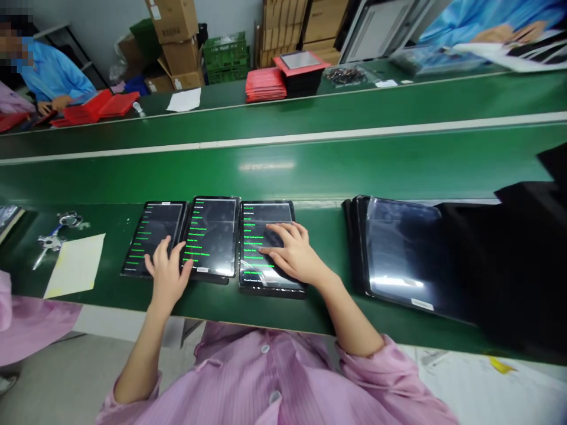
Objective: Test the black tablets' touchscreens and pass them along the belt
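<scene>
Three tablets lie side by side on the green bench, their dark screens lit with lists of mostly green text. My left hand (168, 271) has its fingers spread over the gap between the left tablet (153, 227) and the middle tablet (215, 236), holding neither. Over the right tablet (254, 280) is my right hand (292, 251), fingers apart and reaching across the screen. Whether any fingertip actually presses the glass I cannot tell. The middle and right tablets rest on something dark that shows under their lower edges.
At right, a stack of tablets (398, 254) in clear film stands beside black material (509, 265). A pale paper sheet (77, 265) and a metal tool (51, 242) lie at left. Across the conveyor (310, 159) are red trays (266, 85) and people in blue.
</scene>
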The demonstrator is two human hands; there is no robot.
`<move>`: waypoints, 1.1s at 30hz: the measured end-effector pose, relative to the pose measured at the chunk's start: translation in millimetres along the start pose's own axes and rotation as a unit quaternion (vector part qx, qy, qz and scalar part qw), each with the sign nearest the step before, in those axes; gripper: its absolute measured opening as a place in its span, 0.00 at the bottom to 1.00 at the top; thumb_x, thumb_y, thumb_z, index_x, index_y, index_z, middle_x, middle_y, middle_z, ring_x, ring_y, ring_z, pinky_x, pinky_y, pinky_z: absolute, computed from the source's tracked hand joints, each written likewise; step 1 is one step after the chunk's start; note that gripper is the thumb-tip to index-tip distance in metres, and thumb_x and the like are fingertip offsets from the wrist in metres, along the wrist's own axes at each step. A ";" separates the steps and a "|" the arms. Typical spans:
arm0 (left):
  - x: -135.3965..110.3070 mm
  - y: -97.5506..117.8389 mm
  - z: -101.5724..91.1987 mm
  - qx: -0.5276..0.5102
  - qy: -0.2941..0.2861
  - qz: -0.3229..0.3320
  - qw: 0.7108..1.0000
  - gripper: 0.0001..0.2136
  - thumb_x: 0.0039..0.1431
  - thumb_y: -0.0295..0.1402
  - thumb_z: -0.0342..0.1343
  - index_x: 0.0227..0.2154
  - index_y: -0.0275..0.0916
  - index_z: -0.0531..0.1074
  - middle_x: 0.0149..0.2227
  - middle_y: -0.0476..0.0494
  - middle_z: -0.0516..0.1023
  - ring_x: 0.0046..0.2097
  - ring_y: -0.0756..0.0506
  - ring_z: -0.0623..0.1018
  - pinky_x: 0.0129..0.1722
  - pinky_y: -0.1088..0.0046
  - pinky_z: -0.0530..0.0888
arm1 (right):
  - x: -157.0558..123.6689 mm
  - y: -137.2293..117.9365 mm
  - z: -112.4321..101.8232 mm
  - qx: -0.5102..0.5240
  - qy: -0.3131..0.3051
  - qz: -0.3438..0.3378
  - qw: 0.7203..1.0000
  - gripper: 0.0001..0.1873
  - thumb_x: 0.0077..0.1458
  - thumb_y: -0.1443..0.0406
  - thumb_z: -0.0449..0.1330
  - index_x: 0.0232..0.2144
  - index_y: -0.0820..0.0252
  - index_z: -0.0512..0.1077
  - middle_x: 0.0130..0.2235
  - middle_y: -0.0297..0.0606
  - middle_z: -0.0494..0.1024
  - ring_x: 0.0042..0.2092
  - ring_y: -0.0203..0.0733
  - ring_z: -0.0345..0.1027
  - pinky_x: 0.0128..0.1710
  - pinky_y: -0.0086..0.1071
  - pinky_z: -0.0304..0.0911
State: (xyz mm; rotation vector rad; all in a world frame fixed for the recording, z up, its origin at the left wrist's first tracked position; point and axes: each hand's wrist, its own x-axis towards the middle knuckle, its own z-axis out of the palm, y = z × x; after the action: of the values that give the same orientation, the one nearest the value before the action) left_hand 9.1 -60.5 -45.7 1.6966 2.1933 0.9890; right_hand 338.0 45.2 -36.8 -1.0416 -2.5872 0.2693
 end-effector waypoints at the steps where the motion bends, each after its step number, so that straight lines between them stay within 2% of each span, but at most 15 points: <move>1: 0.6 3.4 2.5 0.010 -0.004 0.006 1.000 0.19 0.61 0.42 0.58 0.54 0.46 0.73 0.68 0.37 0.58 0.69 0.31 0.55 0.66 0.43 0.31 | -1.9 3.0 0.2 0.003 0.014 0.000 1.000 0.21 0.67 0.60 0.47 0.47 0.41 0.80 0.63 0.40 0.63 0.60 0.58 0.53 0.61 0.58 0.43; 3: 2.3 8.9 6.4 0.075 -0.022 0.022 0.997 0.22 0.64 0.45 0.53 0.59 0.46 0.70 0.69 0.35 0.56 0.69 0.30 0.55 0.66 0.39 0.35 | -6.2 10.1 0.0 0.012 0.056 0.002 0.998 0.22 0.67 0.60 0.46 0.48 0.42 0.79 0.62 0.41 0.63 0.59 0.58 0.54 0.59 0.57 0.48; 6: 4.6 12.1 9.0 0.208 -0.062 0.050 0.975 0.23 0.68 0.48 0.45 0.62 0.49 0.66 0.71 0.32 0.49 0.69 0.28 0.52 0.62 0.30 0.39 | -11.6 19.7 0.6 0.013 0.110 0.019 0.994 0.24 0.68 0.60 0.44 0.47 0.44 0.80 0.60 0.43 0.64 0.58 0.57 0.55 0.56 0.56 0.52; 9: 6.3 5.0 4.7 0.262 -0.045 0.042 0.963 0.27 0.68 0.51 0.42 0.64 0.47 0.63 0.72 0.28 0.44 0.69 0.26 0.50 0.59 0.27 0.43 | -13.8 26.2 3.0 0.008 0.138 0.031 0.990 0.24 0.67 0.60 0.44 0.45 0.44 0.81 0.59 0.42 0.65 0.57 0.57 0.57 0.56 0.55 0.53; 12: 9.2 -14.7 -8.6 0.262 0.045 -0.030 0.964 0.32 0.68 0.51 0.39 0.67 0.36 0.56 0.68 0.22 0.52 0.68 0.27 0.55 0.60 0.29 0.43 | -13.1 30.4 6.0 0.008 0.151 0.035 0.988 0.24 0.67 0.60 0.44 0.44 0.46 0.81 0.58 0.42 0.66 0.56 0.58 0.58 0.55 0.55 0.54; 14: 12.3 -31.9 -20.8 0.249 0.088 -0.072 0.962 0.32 0.69 0.49 0.39 0.67 0.32 0.53 0.66 0.22 0.58 0.66 0.29 0.58 0.62 0.31 0.44 | -12.0 32.2 7.6 0.009 0.153 0.041 0.987 0.25 0.67 0.60 0.44 0.44 0.46 0.82 0.57 0.43 0.66 0.56 0.58 0.59 0.54 0.55 0.55; 17: 17.1 -53.8 -38.1 0.245 0.066 -0.093 0.963 0.30 0.69 0.47 0.39 0.68 0.37 0.51 0.64 0.28 0.65 0.66 0.30 0.58 0.61 0.29 0.42 | -11.3 33.5 9.0 0.012 0.153 0.043 0.987 0.25 0.68 0.59 0.43 0.44 0.47 0.82 0.56 0.44 0.67 0.55 0.58 0.60 0.54 0.55 0.55; 19: 18.6 -60.8 -45.1 0.242 0.051 -0.095 0.964 0.30 0.69 0.47 0.39 0.69 0.40 0.49 0.63 0.30 0.67 0.66 0.29 0.58 0.59 0.26 0.39 | -11.6 33.7 9.4 0.016 0.155 0.045 0.987 0.26 0.68 0.58 0.42 0.44 0.48 0.81 0.56 0.45 0.67 0.56 0.58 0.59 0.54 0.55 0.54; 20: 18.6 -61.2 -46.5 0.241 0.061 -0.093 0.964 0.30 0.69 0.48 0.39 0.69 0.40 0.49 0.63 0.29 0.66 0.65 0.29 0.58 0.59 0.26 0.39 | -11.8 33.6 9.6 0.018 0.155 0.048 0.987 0.27 0.68 0.58 0.41 0.44 0.48 0.81 0.56 0.45 0.67 0.56 0.58 0.59 0.55 0.55 0.54; 22: 17.0 -56.3 -44.6 0.237 0.104 -0.078 0.963 0.32 0.68 0.48 0.38 0.69 0.37 0.49 0.65 0.26 0.62 0.65 0.28 0.59 0.59 0.27 0.41 | -11.8 32.6 10.0 0.016 0.146 0.058 0.987 0.28 0.68 0.56 0.40 0.46 0.49 0.80 0.57 0.46 0.67 0.56 0.58 0.58 0.54 0.55 0.54; 24: 14.5 -45.2 -36.9 0.234 0.106 -0.051 0.965 0.30 0.68 0.49 0.38 0.67 0.38 0.56 0.65 0.26 0.61 0.64 0.28 0.60 0.59 0.27 0.42 | -10.6 30.2 11.1 0.002 0.119 0.063 0.991 0.28 0.68 0.54 0.39 0.50 0.49 0.78 0.58 0.47 0.65 0.57 0.59 0.56 0.54 0.55 0.53; 26: 12.9 -30.7 -25.4 0.233 0.058 -0.020 0.971 0.27 0.69 0.48 0.38 0.63 0.40 0.63 0.65 0.28 0.61 0.64 0.27 0.60 0.59 0.26 0.41 | -8.1 26.5 12.8 -0.022 0.080 0.062 0.995 0.28 0.67 0.51 0.41 0.54 0.47 0.75 0.61 0.48 0.62 0.59 0.61 0.53 0.55 0.57 0.51; 29: 15.6 -9.0 -6.6 0.242 -0.010 0.025 0.970 0.25 0.69 0.48 0.40 0.61 0.43 0.66 0.67 0.29 0.57 0.65 0.28 0.58 0.58 0.25 0.41 | -4.1 20.5 15.1 -0.059 0.035 0.058 0.996 0.25 0.66 0.48 0.46 0.56 0.40 0.73 0.64 0.45 0.58 0.62 0.61 0.49 0.59 0.59 0.45; 33: 27.5 10.1 12.4 0.257 -0.042 0.061 0.964 0.25 0.69 0.49 0.41 0.63 0.44 0.65 0.68 0.28 0.55 0.66 0.29 0.57 0.58 0.25 0.43 | -4.1 18.1 13.1 -0.074 0.039 0.064 0.994 0.22 0.65 0.48 0.48 0.55 0.36 0.73 0.65 0.42 0.56 0.63 0.61 0.47 0.62 0.60 0.39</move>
State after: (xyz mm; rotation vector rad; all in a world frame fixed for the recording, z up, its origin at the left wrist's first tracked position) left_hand 14.7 -29.3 -42.4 2.0566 2.4566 0.3664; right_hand 347.3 54.6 -55.3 -1.2457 -2.5063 0.0659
